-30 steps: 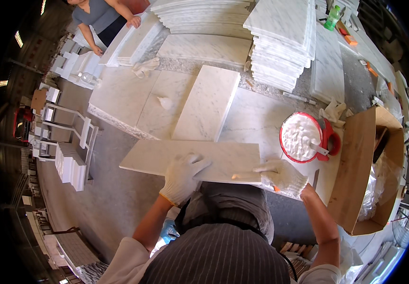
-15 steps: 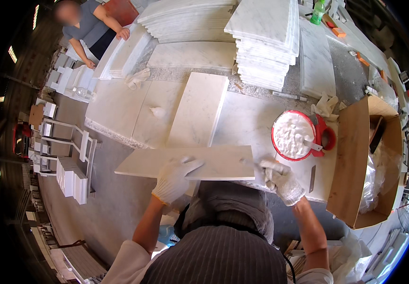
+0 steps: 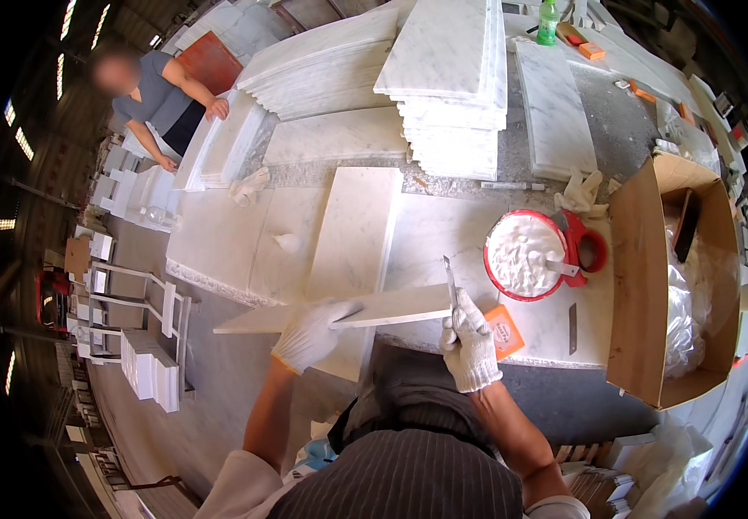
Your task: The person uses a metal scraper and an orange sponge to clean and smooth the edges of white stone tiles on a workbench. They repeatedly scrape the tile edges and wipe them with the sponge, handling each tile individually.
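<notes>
My left hand wears a white knit glove and grips a long, thin white marble slab by its middle, held tilted above the table's front edge. My right hand, also gloved, is closed on a thin metal blade that points up against the slab's right end. Beside that hand an orange box lies on the table. Further right stands a red tub of white paste with a putty knife stuck in it. A flat metal strip rests in front of the tub.
Another slab lies across the table. Tall slab stacks stand at the back. An open cardboard box with plastic wrap is at right. Loose gloves and a marker lie behind the tub. A co-worker stands at far left.
My right hand has moved left to the slab's end, and the metal blade now shows in it. The slab has tipped more edge-on. The orange box has come into view.
</notes>
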Demonstrator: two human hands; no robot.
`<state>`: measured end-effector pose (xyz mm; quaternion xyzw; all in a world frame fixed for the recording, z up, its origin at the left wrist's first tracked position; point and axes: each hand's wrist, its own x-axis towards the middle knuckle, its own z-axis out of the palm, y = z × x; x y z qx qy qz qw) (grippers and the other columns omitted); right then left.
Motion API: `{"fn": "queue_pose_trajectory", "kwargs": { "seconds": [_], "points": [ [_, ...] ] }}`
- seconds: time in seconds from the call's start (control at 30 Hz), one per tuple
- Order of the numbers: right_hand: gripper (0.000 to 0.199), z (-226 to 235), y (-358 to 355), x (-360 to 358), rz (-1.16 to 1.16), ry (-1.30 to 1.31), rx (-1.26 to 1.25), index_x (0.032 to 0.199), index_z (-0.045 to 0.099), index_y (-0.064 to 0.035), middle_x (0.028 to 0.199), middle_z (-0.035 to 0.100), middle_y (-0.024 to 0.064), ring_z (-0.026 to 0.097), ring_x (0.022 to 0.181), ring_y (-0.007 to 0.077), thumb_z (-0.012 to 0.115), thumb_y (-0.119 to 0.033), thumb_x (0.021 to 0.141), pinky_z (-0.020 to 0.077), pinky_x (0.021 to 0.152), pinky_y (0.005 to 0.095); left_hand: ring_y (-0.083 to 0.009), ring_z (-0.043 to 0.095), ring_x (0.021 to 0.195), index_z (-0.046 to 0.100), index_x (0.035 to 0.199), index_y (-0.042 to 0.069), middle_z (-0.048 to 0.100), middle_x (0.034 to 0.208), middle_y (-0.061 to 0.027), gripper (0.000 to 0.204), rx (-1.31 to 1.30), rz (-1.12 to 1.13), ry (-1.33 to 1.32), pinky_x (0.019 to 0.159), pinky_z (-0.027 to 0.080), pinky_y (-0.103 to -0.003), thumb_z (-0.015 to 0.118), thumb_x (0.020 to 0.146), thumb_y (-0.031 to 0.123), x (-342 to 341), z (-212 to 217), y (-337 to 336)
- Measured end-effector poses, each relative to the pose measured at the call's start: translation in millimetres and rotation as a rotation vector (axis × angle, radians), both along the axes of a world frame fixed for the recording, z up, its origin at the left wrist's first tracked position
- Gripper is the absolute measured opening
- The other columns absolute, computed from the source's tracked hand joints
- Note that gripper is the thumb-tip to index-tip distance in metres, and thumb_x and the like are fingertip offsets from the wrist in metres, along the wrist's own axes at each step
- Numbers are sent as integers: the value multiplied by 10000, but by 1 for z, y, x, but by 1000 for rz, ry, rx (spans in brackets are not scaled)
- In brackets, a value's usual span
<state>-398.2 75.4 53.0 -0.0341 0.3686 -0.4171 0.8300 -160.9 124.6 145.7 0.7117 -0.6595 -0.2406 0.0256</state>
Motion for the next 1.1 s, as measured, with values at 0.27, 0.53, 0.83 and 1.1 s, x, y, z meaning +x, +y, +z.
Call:
{"fn": "queue_pose_trajectory", "kwargs": {
  "seconds": [0.27, 0.53, 0.83, 1.1],
  "points": [
    [343, 14, -7, -4, 57, 93, -46, 1303, 555, -69, 797, 559, 10, 444, 598, 73, 527, -41, 963, 374, 514, 167, -354, 610, 986, 625, 1186, 86, 649, 1074, -190, 376, 19, -60, -56, 873, 477, -412, 470, 844, 57, 1, 4, -7],
    [353, 28, -8, 2, 3, 68, 31, 1299, 555, -56, 787, 552, 22, 434, 590, 73, 516, -7, 952, 375, 508, 170, -357, 611, 987, 629, 1189, 97, 653, 1075, -183, 379, 46, -33, -50, 876, 475, -417, 483, 840, 74, 4, 5, -8],
    [346, 27, -4, 4, -5, 7, 39, 1300, 551, -85, 766, 554, 10, 444, 579, 68, 549, -68, 955, 374, 500, 168, -334, 613, 1000, 633, 1181, 103, 658, 1064, -170, 371, 67, -39, -83, 854, 478, -422, 489, 840, 74, 3, 9, -11],
    [339, 19, -7, -5, -129, -96, 53, 1308, 535, -94, 849, 560, 4, 468, 602, 70, 540, -99, 969, 387, 514, 171, -354, 610, 984, 627, 1195, 96, 650, 1056, -188, 394, 46, -55, -14, 870, 475, -412, 481, 832, 43, 5, 6, -8]
  ]
}}
